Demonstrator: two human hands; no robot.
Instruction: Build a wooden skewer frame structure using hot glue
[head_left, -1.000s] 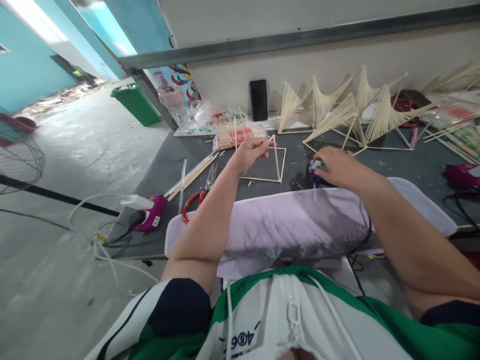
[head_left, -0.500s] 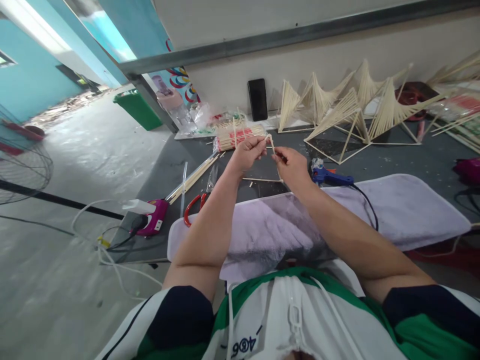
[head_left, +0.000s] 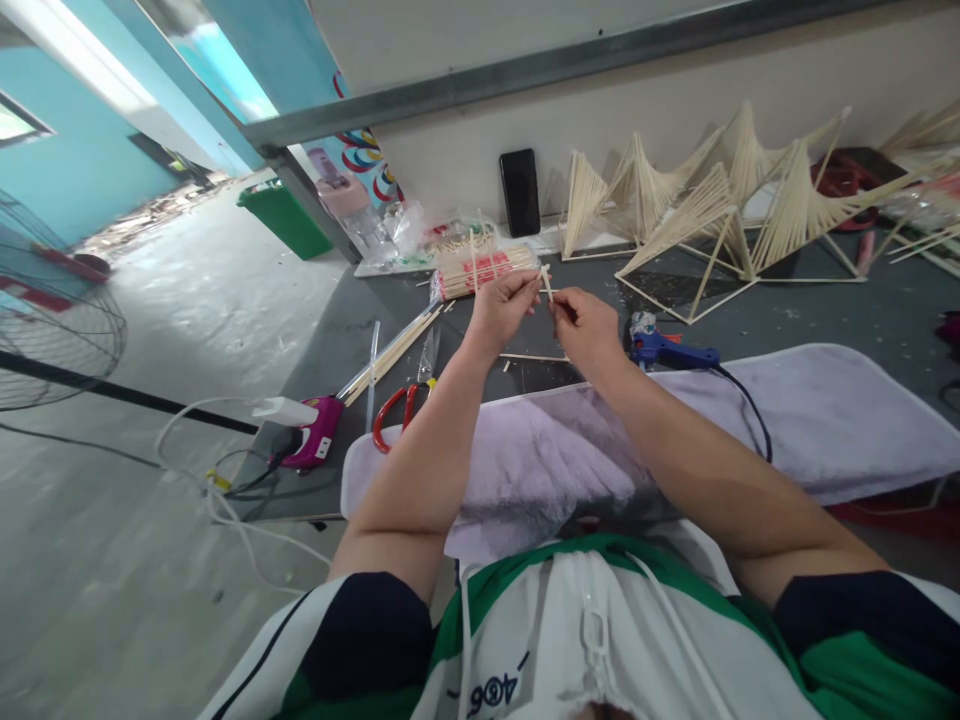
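Above the table, my left hand (head_left: 504, 308) pinches a thin wooden stick (head_left: 546, 284) near its upper end. My right hand (head_left: 591, 325) grips the same small stick piece lower down, its fingers closed. The sticks seem to meet at a corner between my fingertips, though the joint is too small to make out. Another thin stick runs low between my wrists, partly hidden by my right hand. Right of that hand lies a blue glue gun (head_left: 675, 352). Behind my left hand is a wrapped bundle of sticks (head_left: 480, 275).
Red-handled scissors (head_left: 391, 420) and loose sticks (head_left: 394, 352) lie to the left, near a magenta power socket (head_left: 321, 432) with cables. A lilac towel (head_left: 840, 420) covers the front edge. Stick models (head_left: 652, 215) and a phone (head_left: 520, 192) stand at the back.
The view has shifted slightly, moving the scene a little right. Both hands stay closed on the stick, which has tilted a little between them.
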